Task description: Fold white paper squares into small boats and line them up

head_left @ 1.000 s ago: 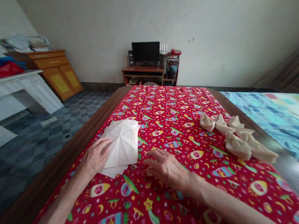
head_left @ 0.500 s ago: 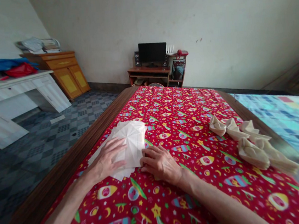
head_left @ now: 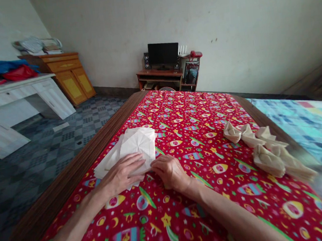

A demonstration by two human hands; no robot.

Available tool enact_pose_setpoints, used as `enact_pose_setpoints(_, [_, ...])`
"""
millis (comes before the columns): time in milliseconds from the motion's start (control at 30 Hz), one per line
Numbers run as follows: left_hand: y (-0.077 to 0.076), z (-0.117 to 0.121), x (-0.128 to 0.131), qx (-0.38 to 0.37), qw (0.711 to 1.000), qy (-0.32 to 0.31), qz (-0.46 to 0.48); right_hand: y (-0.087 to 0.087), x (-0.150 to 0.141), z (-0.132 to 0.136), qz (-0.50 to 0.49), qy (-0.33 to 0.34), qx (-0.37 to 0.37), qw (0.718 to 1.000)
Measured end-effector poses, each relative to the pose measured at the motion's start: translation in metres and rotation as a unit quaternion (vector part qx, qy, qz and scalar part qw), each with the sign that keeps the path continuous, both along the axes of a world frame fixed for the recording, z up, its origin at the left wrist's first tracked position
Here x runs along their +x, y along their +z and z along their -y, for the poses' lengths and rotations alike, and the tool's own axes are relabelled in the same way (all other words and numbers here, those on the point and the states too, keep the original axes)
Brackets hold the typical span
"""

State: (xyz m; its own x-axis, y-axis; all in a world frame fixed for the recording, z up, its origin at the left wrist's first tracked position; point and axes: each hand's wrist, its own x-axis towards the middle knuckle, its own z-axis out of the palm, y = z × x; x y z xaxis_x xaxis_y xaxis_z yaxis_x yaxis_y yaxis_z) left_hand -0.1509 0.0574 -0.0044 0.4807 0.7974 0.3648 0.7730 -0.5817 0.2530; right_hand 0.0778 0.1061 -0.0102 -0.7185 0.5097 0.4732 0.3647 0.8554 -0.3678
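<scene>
A stack of thin pale paper sheets (head_left: 106,162) lies on a red patterned cloth (head_left: 192,121). On top is a square paper sheet (head_left: 138,141) with crease lines that radiate from its middle. My left hand (head_left: 124,173) rests flat across its near part, fingers stretched out and slightly apart. At the near right corner of that sheet, my right hand (head_left: 170,172) has its thumb and fingers pressed together on the edge. The fingertips partly hide the corner.
Several folded, boat-shaped paper pieces (head_left: 269,161) sit in a group on the right side of the cloth. A dark wooden border (head_left: 76,167) frames the table on the left. Beyond the right border lies a blue patterned surface (head_left: 293,122).
My left hand has slid down and right over the top sheet, uncovering more of its creases. My right hand stays at the corner, its fingers now pinched more closely. The view has shifted slightly.
</scene>
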Motion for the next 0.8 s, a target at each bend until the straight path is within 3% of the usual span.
enact_pose_setpoints(267, [0.0,-0.001,0.004,0.017,1.0,-0.012,0.013,0.0,0.001,0.003,-0.038,-0.062,-0.099,0.992])
enact_pose_setpoints(400, [-0.005,-0.001,0.003,0.033,0.999,-0.018,0.012,0.006,0.011,0.0,-0.031,-0.008,-0.136,0.99])
enact_pose_setpoints(600, [0.0,0.003,0.005,0.083,0.996,-0.032,-0.009,0.015,0.053,-0.004,-0.027,-0.025,-0.004,0.999])
enact_pose_setpoints(700, [0.011,0.005,0.019,0.107,0.993,-0.046,-0.009,0.021,0.086,0.005,-0.027,-0.017,0.04,0.999])
enact_pose_setpoints(800, [0.02,0.008,0.041,0.113,0.991,-0.074,0.0,0.023,0.118,0.023,-0.001,-0.01,0.04,0.999])
